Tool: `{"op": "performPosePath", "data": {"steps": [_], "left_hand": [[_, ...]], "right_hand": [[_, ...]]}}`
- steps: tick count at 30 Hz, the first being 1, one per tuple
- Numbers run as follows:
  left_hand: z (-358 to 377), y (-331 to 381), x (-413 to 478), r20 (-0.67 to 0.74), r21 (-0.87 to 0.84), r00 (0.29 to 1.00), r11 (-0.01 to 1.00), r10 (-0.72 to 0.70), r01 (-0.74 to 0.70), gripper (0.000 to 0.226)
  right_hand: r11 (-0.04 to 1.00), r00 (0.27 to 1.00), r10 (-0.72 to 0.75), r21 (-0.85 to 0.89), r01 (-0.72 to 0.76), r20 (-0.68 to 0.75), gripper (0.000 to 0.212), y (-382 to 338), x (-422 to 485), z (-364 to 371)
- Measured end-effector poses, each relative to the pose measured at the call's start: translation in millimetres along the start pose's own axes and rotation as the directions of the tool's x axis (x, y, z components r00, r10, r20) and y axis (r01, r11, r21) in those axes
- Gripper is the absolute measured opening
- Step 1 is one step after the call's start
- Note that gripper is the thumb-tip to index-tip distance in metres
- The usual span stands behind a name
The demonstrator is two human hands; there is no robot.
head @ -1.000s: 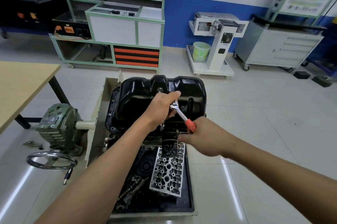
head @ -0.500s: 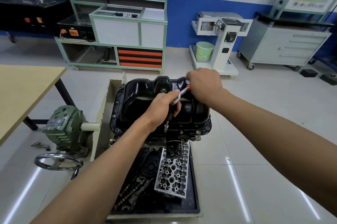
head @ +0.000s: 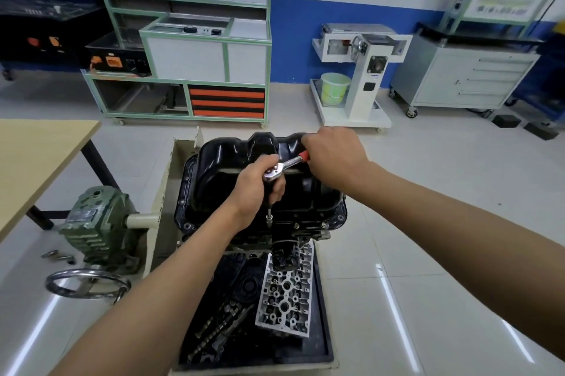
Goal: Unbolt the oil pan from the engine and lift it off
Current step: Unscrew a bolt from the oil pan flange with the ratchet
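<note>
The black oil pan (head: 232,158) sits on top of the upturned engine (head: 305,230) on its stand, bolts showing along the near flange. A ratchet wrench (head: 286,165) with a red handle stands over the near edge, its extension and socket (head: 269,218) reaching down to the flange. My left hand (head: 255,192) grips the ratchet head and extension. Curled round the red handle, my right hand (head: 334,155) holds it over the pan's far right part.
A black tray (head: 324,345) below the engine holds a cylinder head (head: 286,290) and camshafts (head: 220,323). The green gearbox (head: 97,222) with a handwheel (head: 87,284) is at the left, beside a wooden table (head: 39,155). Cabinets and carts line the far wall.
My right hand swung the ratchet handle from near me, at the right of the engine, round to the far side over the pan. The left hand stayed on the ratchet head.
</note>
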State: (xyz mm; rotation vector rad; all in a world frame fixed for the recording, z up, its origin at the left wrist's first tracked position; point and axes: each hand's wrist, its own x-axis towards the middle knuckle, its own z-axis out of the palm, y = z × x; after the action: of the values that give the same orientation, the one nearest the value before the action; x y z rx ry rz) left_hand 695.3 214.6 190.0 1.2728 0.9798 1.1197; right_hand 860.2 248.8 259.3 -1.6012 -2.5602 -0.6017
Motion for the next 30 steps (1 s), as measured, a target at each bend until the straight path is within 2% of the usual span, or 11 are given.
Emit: {"op": "performPosePath", "data": {"steps": [3,6,8,11,12,14,17,21,25,27,30], "left_hand": [[0.3,4.1,2.8,-0.105,-0.092,0.993,0.995,-0.044,0.035,0.052],[4.7,6.1,6.1,-0.169,-0.089,0.984,0.995,-0.048,0.033,0.059],[9.7,6.5,6.3,-0.16,-0.029,0.987,0.999,-0.019,0.015,0.056],[15.1,6.5,3.0,-0.128,0.013,0.992,1.0,-0.002,0.004,0.056],[15.3,7.1,2.2,-0.126,0.015,0.992,1.0,-0.004,0.006,0.057],[14.1,8.9,0.4,-0.121,0.016,0.993,1.0,0.0,0.002,0.062],[9.7,11.3,-1.7,-0.101,0.053,0.995,0.999,-0.002,0.008,0.057],[8.6,10.9,-2.0,-0.09,0.084,0.996,0.996,0.011,-0.004,0.052],[5.2,7.7,-3.7,-0.06,0.097,0.997,0.995,0.04,-0.034,0.054],[4.8,8.2,-4.7,-0.033,0.098,0.999,0.995,0.033,-0.03,0.054],[9.9,10.3,-3.6,-0.012,0.163,1.0,0.986,0.024,-0.022,0.061]], "right_hand": [[0.994,0.994,0.078,0.067,-0.083,0.074,0.013,-10.0,-33.8,-11.6],[0.929,0.96,0.103,0.319,-0.186,0.26,0.033,-36.3,-69.9,-23.7],[0.753,0.911,0.047,0.584,-0.302,0.411,0.035,-56.0,-87.8,-30.3],[0.326,0.834,-0.077,0.805,-0.496,0.546,0.027,-76.6,-100.5,-31.6],[0.232,0.826,-0.077,0.816,-0.529,0.558,0.026,-79.4,-101.7,-30.4],[0.178,0.826,-0.026,0.816,-0.55,0.562,0.029,-77.3,-101.1,-28.3],[0.291,0.832,0.02,0.793,-0.535,0.554,0.034,-60.5,-97.9,-25.2],[0.584,0.843,0.032,0.674,-0.451,0.537,0.024,-33.7,-84.6,-28.7],[0.941,0.924,0.115,0.257,-0.219,0.365,0.007,-7.1,-61.1,-29.8],[0.993,0.961,0.09,0.049,-0.107,0.263,0.008,3.3,-44.7,-29.4],[0.994,0.976,0.013,-0.106,0.011,0.217,0.011,11.9,-11.4,-24.2]]}}
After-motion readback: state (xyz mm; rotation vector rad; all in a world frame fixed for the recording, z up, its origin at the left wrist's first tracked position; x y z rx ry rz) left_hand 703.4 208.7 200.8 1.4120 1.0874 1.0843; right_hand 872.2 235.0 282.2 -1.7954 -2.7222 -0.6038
